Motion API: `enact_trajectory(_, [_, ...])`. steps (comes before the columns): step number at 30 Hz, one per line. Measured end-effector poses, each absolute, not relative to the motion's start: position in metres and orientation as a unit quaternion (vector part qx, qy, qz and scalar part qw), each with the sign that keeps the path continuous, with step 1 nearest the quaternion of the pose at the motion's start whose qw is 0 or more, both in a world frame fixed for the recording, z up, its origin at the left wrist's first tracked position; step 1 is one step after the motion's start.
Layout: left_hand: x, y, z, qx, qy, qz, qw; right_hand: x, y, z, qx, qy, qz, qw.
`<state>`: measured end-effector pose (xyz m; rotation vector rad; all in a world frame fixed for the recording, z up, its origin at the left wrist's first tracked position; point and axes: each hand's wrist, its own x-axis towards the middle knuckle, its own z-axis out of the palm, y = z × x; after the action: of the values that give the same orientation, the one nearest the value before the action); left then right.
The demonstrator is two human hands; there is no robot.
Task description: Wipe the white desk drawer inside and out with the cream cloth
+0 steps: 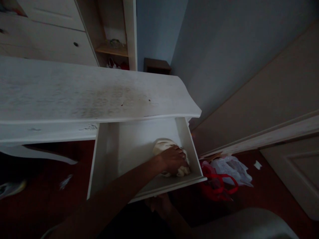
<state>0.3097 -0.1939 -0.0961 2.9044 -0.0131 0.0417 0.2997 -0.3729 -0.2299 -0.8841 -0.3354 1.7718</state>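
A white drawer [104, 156] stands pulled out from under a white desk top [74, 93]. In its right front corner lies a bundle of cream cloth [163, 146]. My left hand [173, 159] reaches in from the lower left and rests on the bundle with its fingers curled round it; a ring shows on one finger. My right hand [159, 203] sits in deep shadow just below the drawer's front edge. Its fingers are too dark to make out.
On the red carpet right of the drawer lie a red bag [219, 189] and a white plastic bag [234, 169]. A pale door [294, 166] and leaning panel fill the right. A wardrobe [50, 36] stands behind the desk. Paper scraps [65, 182] lie on the floor.
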Motion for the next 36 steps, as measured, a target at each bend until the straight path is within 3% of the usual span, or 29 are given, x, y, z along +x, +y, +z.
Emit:
enact_trajectory(7, [0.311, -0.2, -0.094, 0.991, 0.008, 0.005, 0.132, 0.305, -0.368, -0.222, -0.374, -0.203, 0.738, 0.523])
enact_trajectory(13, [0.277, -0.199, -0.091, 0.977, 0.051, -0.013, 0.207, 0.311, -0.368, -0.223, -0.352, -0.246, 0.738, 0.521])
enact_trajectory(29, [0.114, -0.228, -0.053, 0.863, 0.375, -0.081, 0.328, 0.32, -0.365, -0.219, -0.332, -0.276, 0.764, 0.479])
enact_trajectory(36, [0.133, -0.244, -0.068, 0.868, 0.428, -0.116, 0.225, 0.326, -0.367, -0.229, -0.358, -0.307, 0.754, 0.457])
